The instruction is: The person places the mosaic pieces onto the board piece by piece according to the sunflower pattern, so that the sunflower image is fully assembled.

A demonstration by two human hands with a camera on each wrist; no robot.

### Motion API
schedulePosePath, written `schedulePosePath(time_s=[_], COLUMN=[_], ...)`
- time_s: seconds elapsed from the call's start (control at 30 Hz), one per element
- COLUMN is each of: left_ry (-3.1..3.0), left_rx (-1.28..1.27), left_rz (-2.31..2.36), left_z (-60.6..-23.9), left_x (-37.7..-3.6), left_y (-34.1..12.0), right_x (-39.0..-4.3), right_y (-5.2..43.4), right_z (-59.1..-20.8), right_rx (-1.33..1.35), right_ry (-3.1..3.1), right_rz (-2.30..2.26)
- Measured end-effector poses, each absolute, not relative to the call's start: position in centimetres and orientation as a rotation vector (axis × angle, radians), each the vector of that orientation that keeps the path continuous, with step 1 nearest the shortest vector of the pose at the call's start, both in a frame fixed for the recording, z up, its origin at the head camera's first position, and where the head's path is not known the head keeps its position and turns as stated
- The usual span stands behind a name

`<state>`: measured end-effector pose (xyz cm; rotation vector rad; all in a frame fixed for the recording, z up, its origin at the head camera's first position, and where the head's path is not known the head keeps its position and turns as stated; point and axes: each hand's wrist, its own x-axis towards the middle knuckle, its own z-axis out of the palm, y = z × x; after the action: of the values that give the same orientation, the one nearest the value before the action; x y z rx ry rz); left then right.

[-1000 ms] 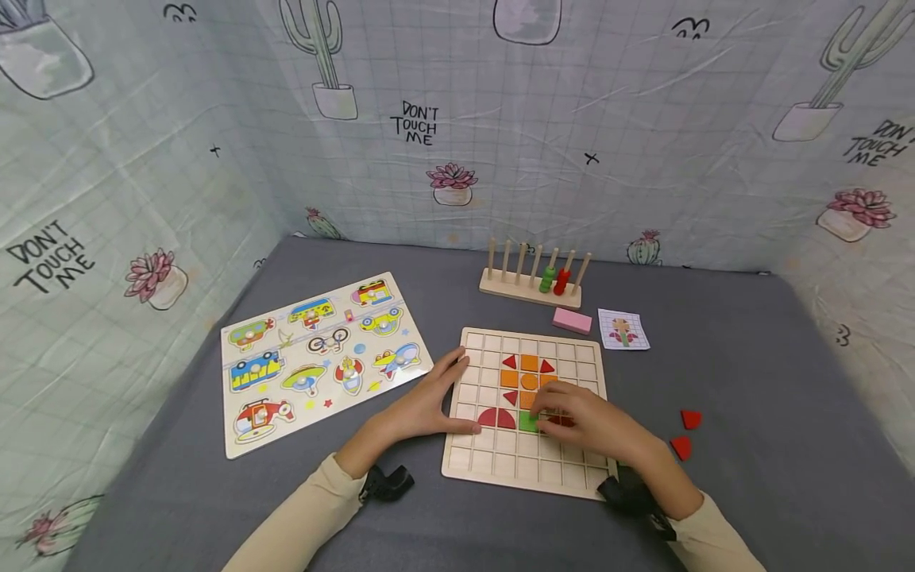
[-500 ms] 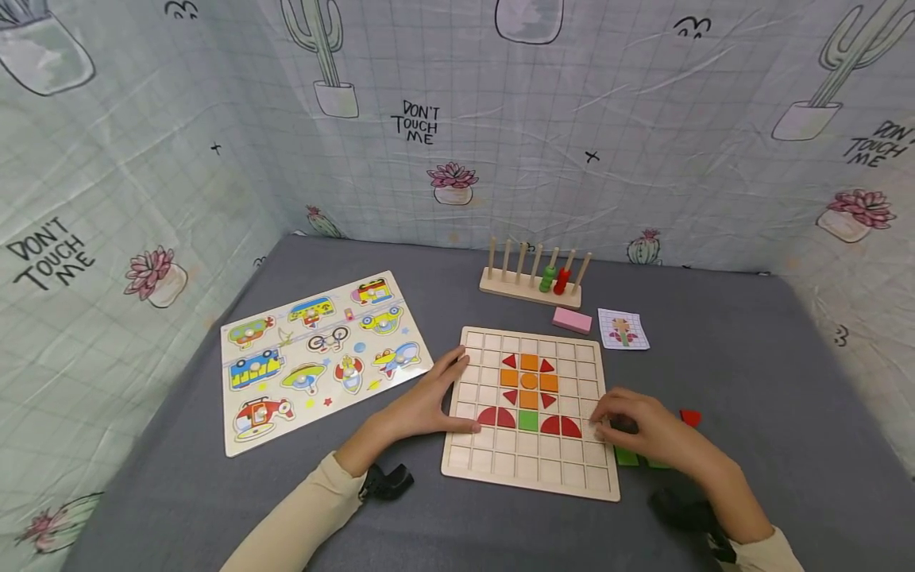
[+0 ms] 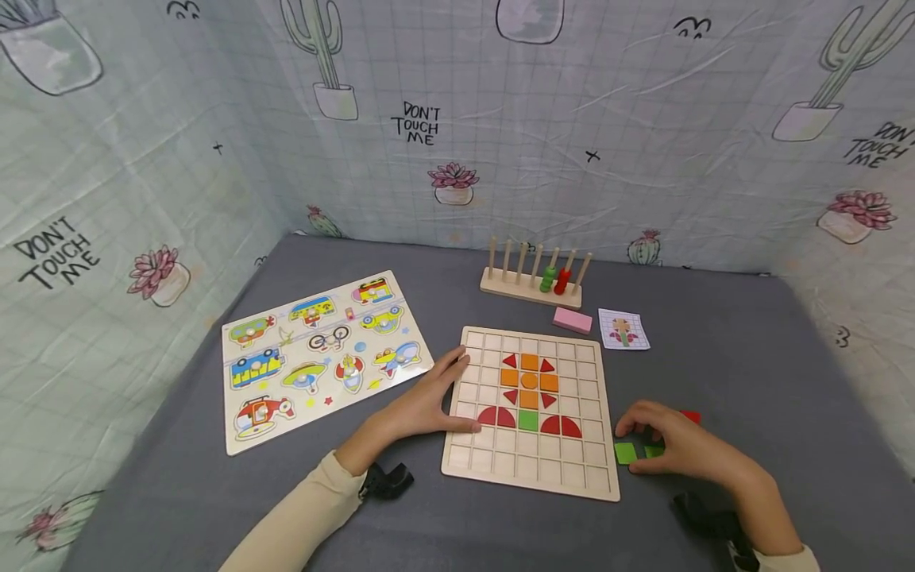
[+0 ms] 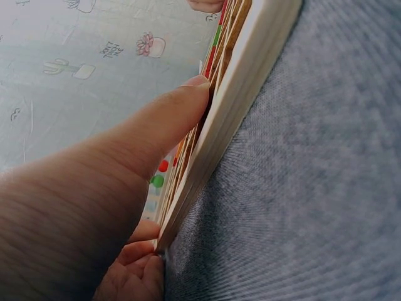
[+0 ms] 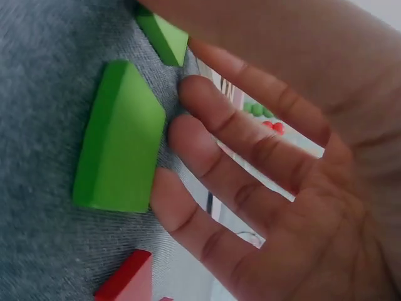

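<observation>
A wooden grid board (image 3: 493, 457) lies on the grey cloth, holding red, orange and green pieces in a pattern. My left hand (image 3: 429, 400) rests at its left side, thumb (image 4: 178, 106) straight on the top face and the other fingers along the edge. Right of the board, my right hand (image 3: 679, 445) is spread low over loose green squares. One green square (image 3: 625, 454) shows between thumb and fingers; another green square (image 3: 654, 451) is partly under the hand. In the right wrist view a green piece (image 5: 122, 141) lies beside the fingertips (image 5: 169, 197), and nothing is gripped.
Red pieces (image 3: 690, 415) lie behind the right hand. A pattern card (image 3: 623, 329), a pink block (image 3: 572, 320) and a peg stand (image 3: 530, 286) with green and red beads are beyond the board. A vehicle puzzle (image 3: 329, 357) lies to the left; a printed cloth hangs behind.
My right hand has moved from the green square on the board rightward to the loose green squares beside it. That square stays on the board. The left hand has not moved.
</observation>
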<state>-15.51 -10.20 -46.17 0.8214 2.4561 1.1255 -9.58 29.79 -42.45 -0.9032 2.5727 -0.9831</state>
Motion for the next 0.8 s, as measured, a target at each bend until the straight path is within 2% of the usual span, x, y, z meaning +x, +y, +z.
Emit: schedulePosePath(time_s=[0.8], left_ry=[2.459], left_rx=[0.824], left_rz=[1.112], left_z=[-46.00], left_x=[-15.56], left_y=[-10.21], right_x=[-9.70], right_y=[29.95], right_z=[-43.20], right_rx=[-1.009], right_ry=[2.617], right_rz=[-1.083])
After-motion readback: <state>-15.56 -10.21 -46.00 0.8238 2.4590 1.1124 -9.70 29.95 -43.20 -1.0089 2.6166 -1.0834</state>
